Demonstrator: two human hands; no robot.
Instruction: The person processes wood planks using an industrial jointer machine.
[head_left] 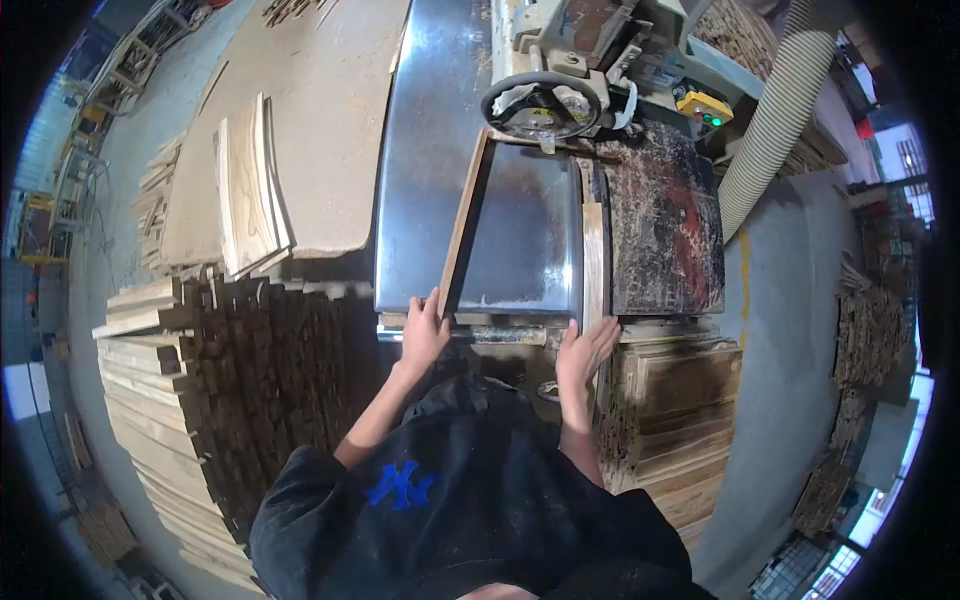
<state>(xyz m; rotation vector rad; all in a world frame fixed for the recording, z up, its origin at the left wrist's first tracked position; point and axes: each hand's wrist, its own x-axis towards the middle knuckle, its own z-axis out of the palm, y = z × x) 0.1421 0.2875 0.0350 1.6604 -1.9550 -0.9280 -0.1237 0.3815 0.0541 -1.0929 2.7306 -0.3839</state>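
My left hand (425,335) is at the near edge of the metal saw table (520,230), its fingers closed at the near end of a narrow wooden strip (465,220). That strip slants away across the table toward the machine's handwheel (541,106). My right hand (586,352) lies with fingers stretched out on a long wooden board (595,255). The board runs straight forward along the table's right side toward the machine head (570,45). Part of its near end is hidden under my right hand and forearm.
Stacked boards (150,370) stand at the left, and another wood stack (680,400) at the right. Thin slats (250,185) lie on a brown panel (320,130). A ribbed hose (780,115) comes down beside a yellow control box (703,107).
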